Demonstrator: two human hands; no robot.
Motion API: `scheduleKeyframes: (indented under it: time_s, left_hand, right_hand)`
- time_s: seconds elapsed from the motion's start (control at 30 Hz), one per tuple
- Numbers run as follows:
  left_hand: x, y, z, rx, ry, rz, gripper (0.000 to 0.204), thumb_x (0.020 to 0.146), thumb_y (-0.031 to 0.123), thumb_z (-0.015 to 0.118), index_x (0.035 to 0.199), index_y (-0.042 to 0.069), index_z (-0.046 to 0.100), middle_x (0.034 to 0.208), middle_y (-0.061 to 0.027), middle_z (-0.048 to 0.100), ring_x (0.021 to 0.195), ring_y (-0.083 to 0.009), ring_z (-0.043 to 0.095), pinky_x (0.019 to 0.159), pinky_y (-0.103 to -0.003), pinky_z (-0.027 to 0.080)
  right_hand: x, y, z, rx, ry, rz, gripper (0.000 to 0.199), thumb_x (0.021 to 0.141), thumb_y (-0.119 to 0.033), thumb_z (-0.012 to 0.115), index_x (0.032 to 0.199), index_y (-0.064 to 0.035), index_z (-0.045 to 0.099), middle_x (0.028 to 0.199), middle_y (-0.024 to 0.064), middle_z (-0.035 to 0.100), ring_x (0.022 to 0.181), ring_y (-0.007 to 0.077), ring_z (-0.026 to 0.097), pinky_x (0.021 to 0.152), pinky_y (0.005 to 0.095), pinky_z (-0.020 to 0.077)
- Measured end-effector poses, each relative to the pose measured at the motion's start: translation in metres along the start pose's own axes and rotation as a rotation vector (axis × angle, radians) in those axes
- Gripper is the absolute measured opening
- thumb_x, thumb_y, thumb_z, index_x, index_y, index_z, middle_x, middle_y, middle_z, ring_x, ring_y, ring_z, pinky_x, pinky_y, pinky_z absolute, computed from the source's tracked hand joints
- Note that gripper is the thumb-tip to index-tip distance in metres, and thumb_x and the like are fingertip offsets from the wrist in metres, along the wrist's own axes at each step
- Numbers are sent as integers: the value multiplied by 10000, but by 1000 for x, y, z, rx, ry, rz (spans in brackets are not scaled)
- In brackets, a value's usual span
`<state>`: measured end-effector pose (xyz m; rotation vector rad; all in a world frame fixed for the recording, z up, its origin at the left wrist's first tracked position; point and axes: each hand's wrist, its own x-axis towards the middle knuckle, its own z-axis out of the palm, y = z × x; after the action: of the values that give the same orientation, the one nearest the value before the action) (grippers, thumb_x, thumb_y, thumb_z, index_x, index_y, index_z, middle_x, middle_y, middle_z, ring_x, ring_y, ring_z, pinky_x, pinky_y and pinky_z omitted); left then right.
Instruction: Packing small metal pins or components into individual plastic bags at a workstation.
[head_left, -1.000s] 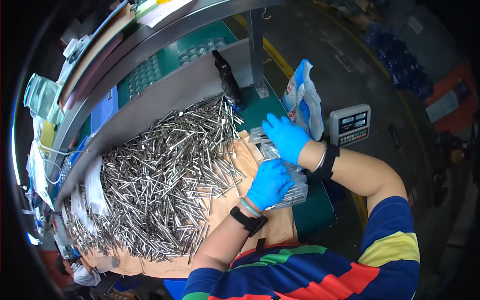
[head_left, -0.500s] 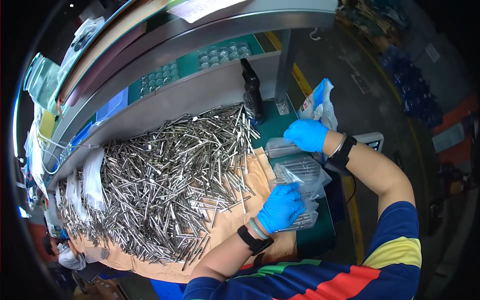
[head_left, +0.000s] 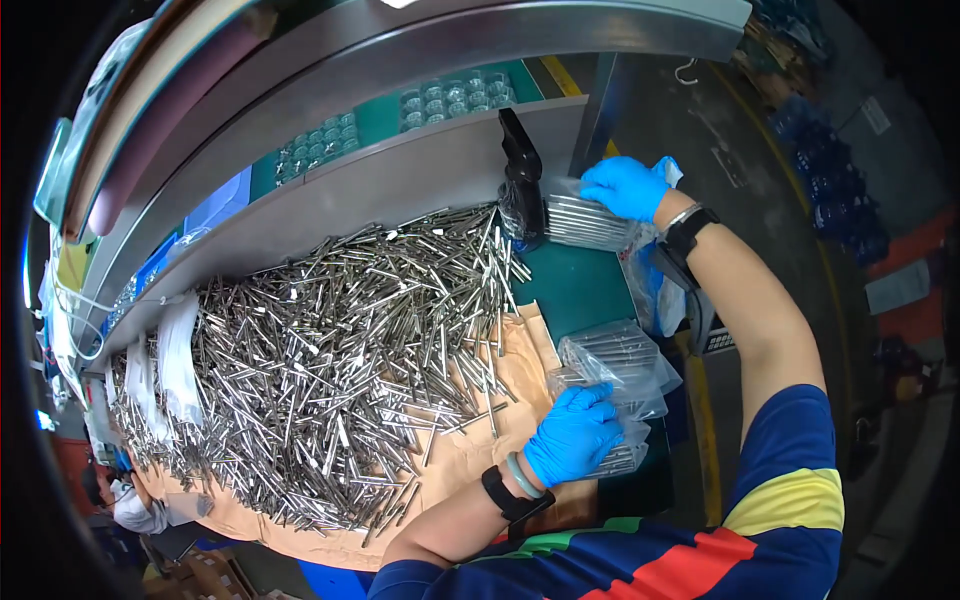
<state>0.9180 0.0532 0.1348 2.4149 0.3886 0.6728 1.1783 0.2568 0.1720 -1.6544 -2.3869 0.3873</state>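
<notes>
My right hand (head_left: 625, 188), in a blue glove, grips the upper edge of a clear plastic bag of metal rods (head_left: 588, 222) at the far right of the bench. That bag lies beside a black upright handheld device (head_left: 520, 180). Nearer to me, my left hand (head_left: 573, 437), also gloved in blue, is closed on the left edge of another bag of rods (head_left: 622, 460). More clear bags of rods (head_left: 622, 352) overlap just beyond it. A big heap of loose metal rods (head_left: 330, 370) spreads over brown paper (head_left: 515, 375) to the left.
A metal shelf frame (head_left: 450, 45) crosses above the bench, with a grey panel (head_left: 400, 180) behind the heap. Behind that stand trays of clear round cups (head_left: 455, 97). A blue and white plastic bag (head_left: 660, 290) and a grey device (head_left: 708, 335) sit at the right edge.
My right hand has moved away from me, shifting a bag of rods from beside the other bags to beside the black device. My left hand has stayed at the near bags.
</notes>
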Motion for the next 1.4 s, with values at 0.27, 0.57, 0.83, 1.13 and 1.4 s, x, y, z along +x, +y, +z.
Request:
scheduleKeyframes:
  time_s: [0.27, 0.57, 0.83, 1.13, 1.4]
  left_hand:
    - [-3, 1, 1, -2, -22, 5, 102, 694, 190, 652, 761, 112, 652, 873, -54, 577, 1078, -302, 507, 861, -409, 387]
    - [-2, 2, 4, -21, 18, -16, 95, 697, 192, 642, 749, 113, 640, 866, -65, 573, 1079, -301, 508, 858, -408, 383]
    - [-2, 2, 4, -22, 21, 8, 102, 702, 195, 641, 757, 110, 633, 862, -66, 572, 1053, -308, 517, 829, -408, 392]
    - [4, 5, -1, -64, -3, 8, 103, 679, 132, 701, 712, 69, 626, 803, -72, 562, 1022, -346, 532, 846, -415, 405]
    - [1, 3, 0, 5, -60, 30, 102, 676, 107, 700, 693, 50, 616, 762, -85, 549, 1074, -374, 513, 938, -443, 375]
  right_hand:
    - [7, 3, 6, -49, 22, 90, 274, 863, -260, 523, 993, -55, 650, 1003, 166, 612, 937, 341, 573, 836, 416, 460]
    - [-6, 1, 3, -136, 134, 121, 336, 855, -221, 537, 1162, -87, 558, 1118, 158, 569, 986, 337, 560, 882, 422, 443]
    - [-118, -54, -38, 376, 0, 152, 543, 772, -133, 647, 1284, -119, 467, 1184, 151, 535, 1099, 308, 520, 952, 403, 407]
    - [-202, -86, -14, 293, -363, -23, 440, 789, -154, 649, 1211, -84, 546, 1194, 144, 568, 1126, 305, 517, 948, 376, 427]
    - [-202, -72, 40, 805, -74, 325, 255, 884, -189, 564, 1094, -52, 610, 1098, 95, 617, 1024, 219, 579, 798, 322, 513]
